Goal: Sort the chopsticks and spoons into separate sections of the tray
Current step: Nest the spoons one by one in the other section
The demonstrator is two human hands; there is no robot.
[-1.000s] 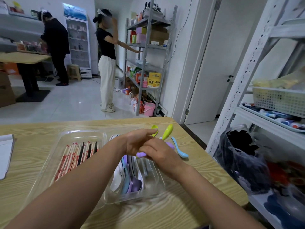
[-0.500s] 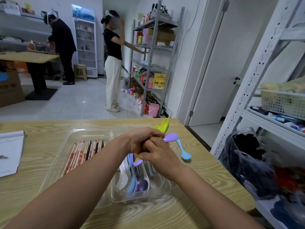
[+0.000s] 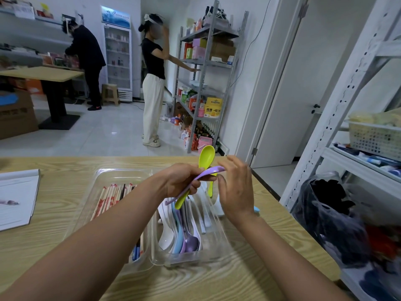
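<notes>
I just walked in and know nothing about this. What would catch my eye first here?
Right in the middle, the left hand grips a bunch of bright spoons, a lime-green spoon sticking up and a purple spoon across it, while the right hand hovers beside them with its fingers spread. Below, on the wooden table, a clear tray holds chopsticks in its left section and pastel spoons in its right.

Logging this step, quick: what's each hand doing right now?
Left hand: holding the green spoon and purple spoon.
Right hand: open, fingers by the purple spoon's bowl.
</notes>
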